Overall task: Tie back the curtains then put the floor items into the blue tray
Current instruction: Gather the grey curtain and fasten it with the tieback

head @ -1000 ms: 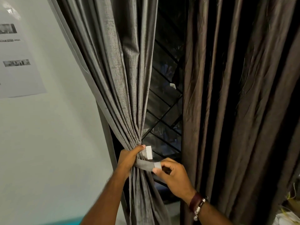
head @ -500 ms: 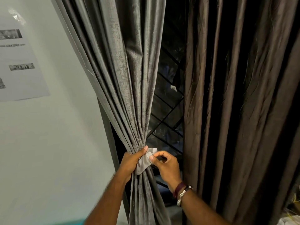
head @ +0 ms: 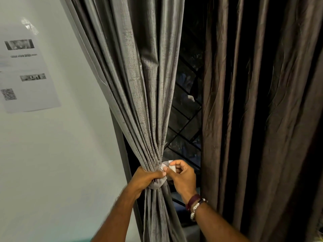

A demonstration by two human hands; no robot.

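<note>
Centrally, grey curtain [head: 139, 84] is bunched tight at about 6 o'clock of the view. Left hand [head: 145, 179] grips the gathered folds, fingers clenched round them. Tie-back band [head: 158, 182] wraps the bunch just below that hand. Right hand [head: 183, 177], at 3 o'clock of the left, pinches the band's white end [head: 167, 165]. Brown curtain [head: 262, 102] hangs loose at right. Paper sheet [head: 26, 70] on wall at 9 o'clock.

The printed sheet [head: 26, 70] on the left wall is too blurred to read and cut by the left edge, while the tieback [head: 160, 182] is mostly hidden under both hands.
</note>
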